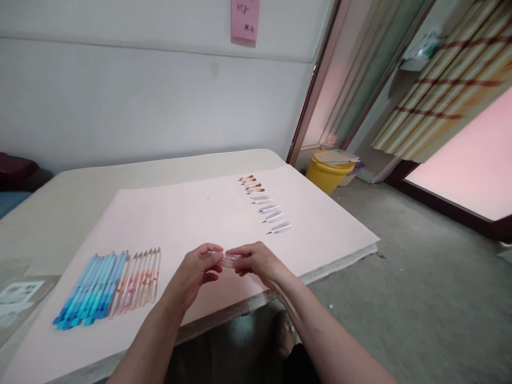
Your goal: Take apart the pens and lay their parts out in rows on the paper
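Note:
Both my hands meet over the front part of the table, holding a clear pen (229, 262) with a pinkish pattern between them. My left hand (203, 262) pinches its left end, fingers curled. At the other end, my right hand (256, 261) has its thumb and fingers closed on it. Most of the pen is covered by the fingers, so I cannot tell whether it is whole. To the left lie several blue pens (94, 288) in a row, and beside them several clear pens with reddish patterns (138, 280).
Beyond my hands runs a column of short white pen parts with dark points (274, 217); the far ones have brown ends (254, 185). Pale sheeting (172, 213) covers the table. A yellow bin (328, 173) stands past its right side. A pink note (245, 20) hangs on the wall.

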Tool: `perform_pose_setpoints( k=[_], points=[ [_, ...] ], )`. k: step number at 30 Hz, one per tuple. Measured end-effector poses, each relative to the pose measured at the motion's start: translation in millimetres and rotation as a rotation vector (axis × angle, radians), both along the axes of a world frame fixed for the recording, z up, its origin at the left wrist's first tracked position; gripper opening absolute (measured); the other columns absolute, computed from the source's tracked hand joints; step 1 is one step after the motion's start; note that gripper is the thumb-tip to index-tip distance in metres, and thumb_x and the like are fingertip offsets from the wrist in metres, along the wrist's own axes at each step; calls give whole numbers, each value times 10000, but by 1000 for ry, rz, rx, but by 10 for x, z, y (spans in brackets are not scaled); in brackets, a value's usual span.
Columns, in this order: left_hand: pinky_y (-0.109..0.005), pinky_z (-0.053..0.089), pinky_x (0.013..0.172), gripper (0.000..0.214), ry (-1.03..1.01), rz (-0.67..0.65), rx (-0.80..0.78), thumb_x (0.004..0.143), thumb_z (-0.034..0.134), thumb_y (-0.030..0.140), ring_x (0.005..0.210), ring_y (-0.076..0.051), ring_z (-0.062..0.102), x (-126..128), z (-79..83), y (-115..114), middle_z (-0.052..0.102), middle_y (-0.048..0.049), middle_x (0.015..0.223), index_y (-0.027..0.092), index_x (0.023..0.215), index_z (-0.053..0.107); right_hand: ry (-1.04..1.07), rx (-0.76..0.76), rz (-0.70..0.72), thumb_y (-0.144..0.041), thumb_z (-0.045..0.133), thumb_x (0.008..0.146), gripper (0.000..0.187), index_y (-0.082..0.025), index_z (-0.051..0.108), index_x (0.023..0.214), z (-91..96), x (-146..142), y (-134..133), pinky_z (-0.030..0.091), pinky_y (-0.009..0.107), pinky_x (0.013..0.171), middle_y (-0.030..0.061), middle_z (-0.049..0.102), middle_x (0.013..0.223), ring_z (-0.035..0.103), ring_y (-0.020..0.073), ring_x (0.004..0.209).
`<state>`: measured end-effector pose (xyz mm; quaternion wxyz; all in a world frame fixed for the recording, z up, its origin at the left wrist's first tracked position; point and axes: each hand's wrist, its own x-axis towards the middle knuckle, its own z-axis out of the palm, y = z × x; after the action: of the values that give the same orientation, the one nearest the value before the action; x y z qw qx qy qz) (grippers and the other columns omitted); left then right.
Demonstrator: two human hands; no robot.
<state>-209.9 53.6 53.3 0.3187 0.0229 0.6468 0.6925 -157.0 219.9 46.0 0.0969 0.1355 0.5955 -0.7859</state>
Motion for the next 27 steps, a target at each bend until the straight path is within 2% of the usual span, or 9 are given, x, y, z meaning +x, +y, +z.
perform_pose_setpoints(
  k=[3, 7, 11, 19, 21, 24, 27],
  points=[
    [-226, 437, 558, 240, 69, -80, -62, 671, 675, 357, 609, -121, 548, -50, 0, -39, 622, -59, 701, 150, 792, 665, -9, 17, 25, -161, 719, 545, 295, -129, 729, 838, -11, -6, 17, 418, 258, 511, 31, 647, 607, 502, 94, 491],
    [-241, 450, 612, 236, 79, -83, -71, 657, 688, 340, 609, -117, 555, -80, -32, -49, 636, -47, 690, 149, 794, 681, 0, 20, -14, -135, 706, 531, 331, -100, 716, 860, -33, -25, 6, 415, 255, 500, 35, 642, 593, 516, 102, 489],
    [-246, 444, 591, 245, 99, -60, -66, 652, 693, 322, 590, -121, 562, -84, -69, -40, 649, -53, 684, 141, 815, 679, 6, 14, -35, -141, 693, 538, 324, -82, 708, 856, -45, -36, -12, 404, 253, 484, 29, 627, 559, 508, 98, 462],
    [-205, 420, 521, 241, 63, 67, -43, 631, 715, 290, 546, -103, 553, -110, -126, -32, 635, -43, 618, 123, 802, 678, 21, -46, -128, -137, 646, 583, 367, -75, 644, 945, -25, -36, -102, 407, 243, 489, 15, 606, 601, 516, 92, 468],
    [-197, 435, 529, 244, 45, 121, -21, 618, 729, 281, 558, -97, 562, -128, -159, -38, 640, -40, 646, 125, 797, 678, 24, -109, -186, -168, 642, 620, 445, -84, 586, 1053, 2, -12, -132, 439, 251, 527, 28, 608, 694, 552, 102, 522],
    [-187, 462, 543, 229, -2, 271, 27, 586, 748, 230, 551, -81, 566, -231, -241, -32, 648, -33, 693, 130, 779, 675, -22, -187, -321, -231, 617, 678, 592, -115, 428, 1227, 38, 27, -184, 483, 280, 573, 64, 574, 901, 595, 120, 604],
    [-188, 483, 554, 184, 7, 392, 35, 563, 735, 149, 544, -79, 572, -509, -290, 39, 648, -38, 692, 117, 730, 665, -100, -160, -364, -254, 565, 712, 577, -119, 384, 1244, 39, 52, -246, 475, 267, 535, 111, 523, 1039, 604, 123, 622]
  ],
)
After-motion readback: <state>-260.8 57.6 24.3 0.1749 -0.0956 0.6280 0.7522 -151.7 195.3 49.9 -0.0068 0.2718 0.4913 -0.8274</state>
